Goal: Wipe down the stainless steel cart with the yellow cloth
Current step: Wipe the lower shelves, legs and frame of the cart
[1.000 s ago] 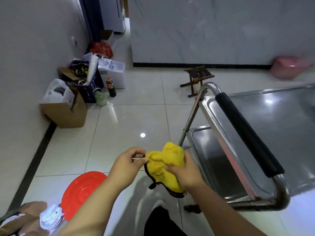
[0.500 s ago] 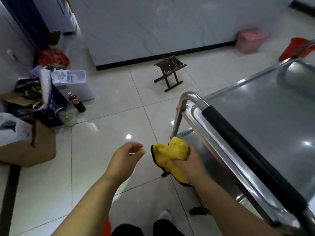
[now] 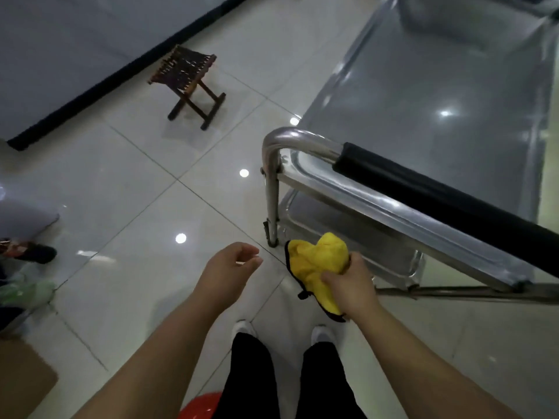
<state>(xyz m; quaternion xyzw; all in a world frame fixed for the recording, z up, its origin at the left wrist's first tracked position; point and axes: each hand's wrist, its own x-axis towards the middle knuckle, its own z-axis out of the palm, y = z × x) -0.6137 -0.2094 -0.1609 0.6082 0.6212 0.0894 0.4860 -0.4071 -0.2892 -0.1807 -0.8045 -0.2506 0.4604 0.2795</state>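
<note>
While bunched, yellow cloth point(image 3: 314, 264) fills right hand point(image 3: 351, 285) grip.

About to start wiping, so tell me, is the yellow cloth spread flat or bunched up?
Bunched up. The yellow cloth is crumpled in the right hand, folds bulging above the fingers and a black-edged corner hanging below.

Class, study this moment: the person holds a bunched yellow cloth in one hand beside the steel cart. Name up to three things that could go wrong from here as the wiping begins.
1. The yellow cloth is bunched in the right hand; wiped like that, it may cover little of the cart and leave streaks.
2. The left hand is open and off the black-sleeved handle, so the cart might shift when pushed.
3. The glossy floor tiles may be slippery underfoot.
</note>
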